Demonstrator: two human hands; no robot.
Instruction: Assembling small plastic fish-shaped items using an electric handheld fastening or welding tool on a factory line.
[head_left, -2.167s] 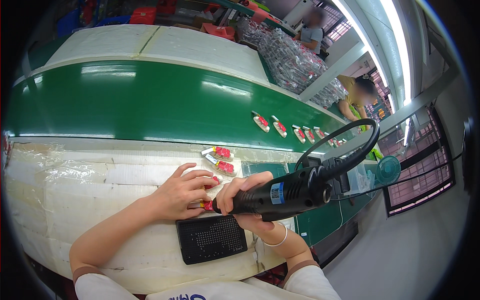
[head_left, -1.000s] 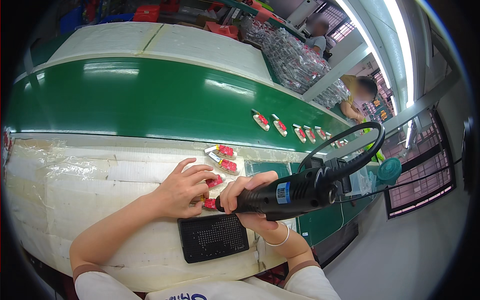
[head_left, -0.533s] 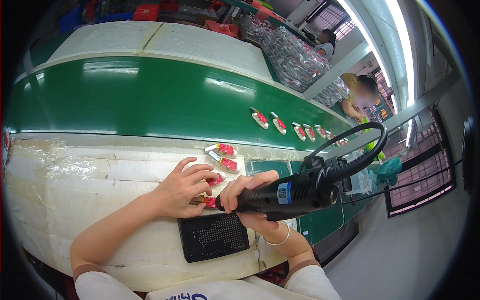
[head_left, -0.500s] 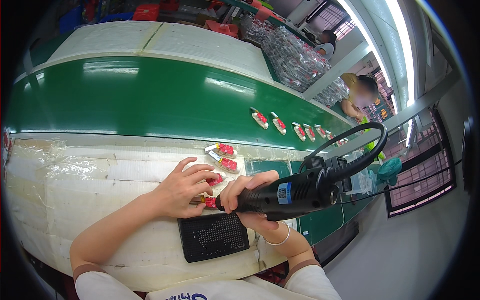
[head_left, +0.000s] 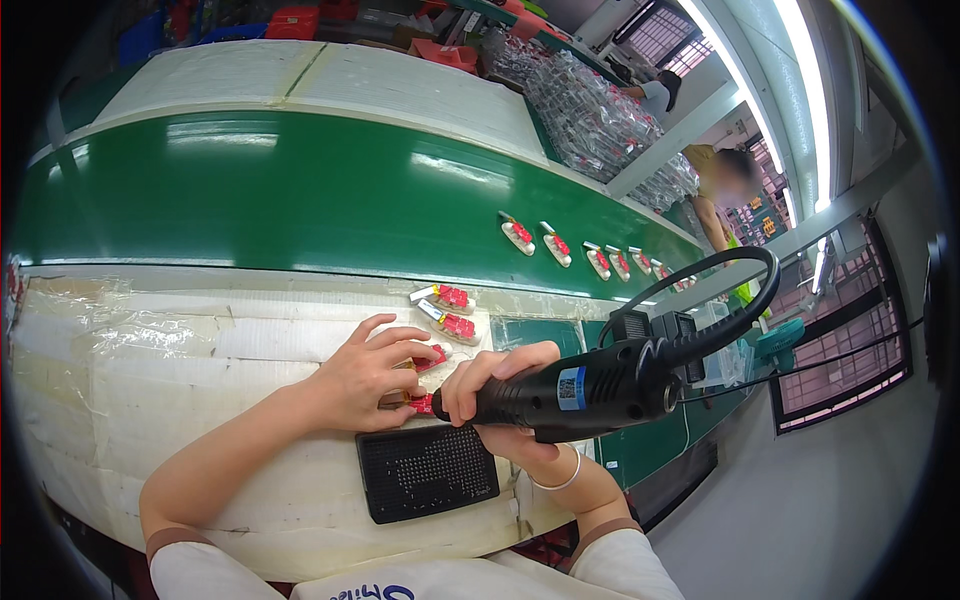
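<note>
Pinning a small red part (head_left: pixel 420 402) under left-hand fingers (head_left: pixel 365 375), right hand (head_left: pixel 490 385) clamps the black power tool (head_left: pixel 575 388).

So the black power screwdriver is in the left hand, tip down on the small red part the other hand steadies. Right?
Not quite: the head view shows the black power screwdriver in the right hand. The left hand steadies the small red part.
</note>
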